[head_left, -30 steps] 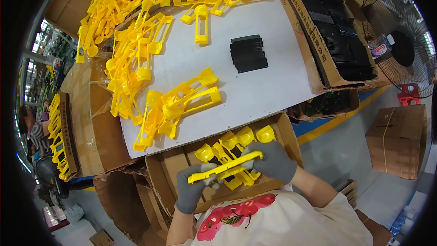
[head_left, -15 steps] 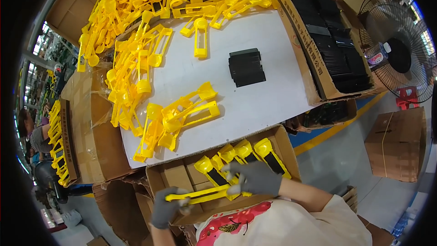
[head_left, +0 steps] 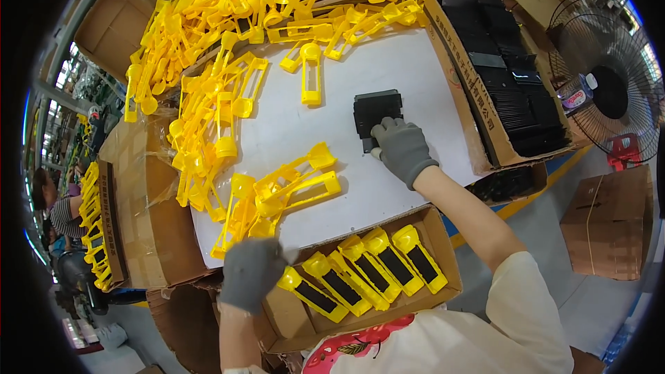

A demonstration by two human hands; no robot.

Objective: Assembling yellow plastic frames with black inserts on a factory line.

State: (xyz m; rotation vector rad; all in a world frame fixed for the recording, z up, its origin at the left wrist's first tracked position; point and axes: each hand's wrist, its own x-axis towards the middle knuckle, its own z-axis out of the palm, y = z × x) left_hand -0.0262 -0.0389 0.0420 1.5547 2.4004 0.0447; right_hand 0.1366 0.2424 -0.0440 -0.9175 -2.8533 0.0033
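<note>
On the white table my right hand (head_left: 402,148), in a grey glove, reaches to a small stack of thin black panels (head_left: 377,105). Its fingers curl on the stack's near edge, where one panel corner sticks out. My left hand (head_left: 253,271), also gloved in grey, is over the table's near edge beside a loose cluster of yellow plastic frames (head_left: 267,197). Motion blurs its fingers, and I cannot make out anything in them. Below, an open carton (head_left: 280,312) holds a slanted row of several yellow frames with black panels (head_left: 374,271) set in them.
A large heap of yellow frames (head_left: 277,0) covers the table's far and left sides. At the right stands a carton (head_left: 454,73) packed with black panels, with a fan (head_left: 613,90) beyond it. A closed cardboard box (head_left: 606,225) sits on the floor. Another person (head_left: 66,211) is far left.
The yellow frame between my hands has left them, and the row in the carton reaches farther left. My right hand has moved up to the black stack; my left hand has risen toward the yellow cluster.
</note>
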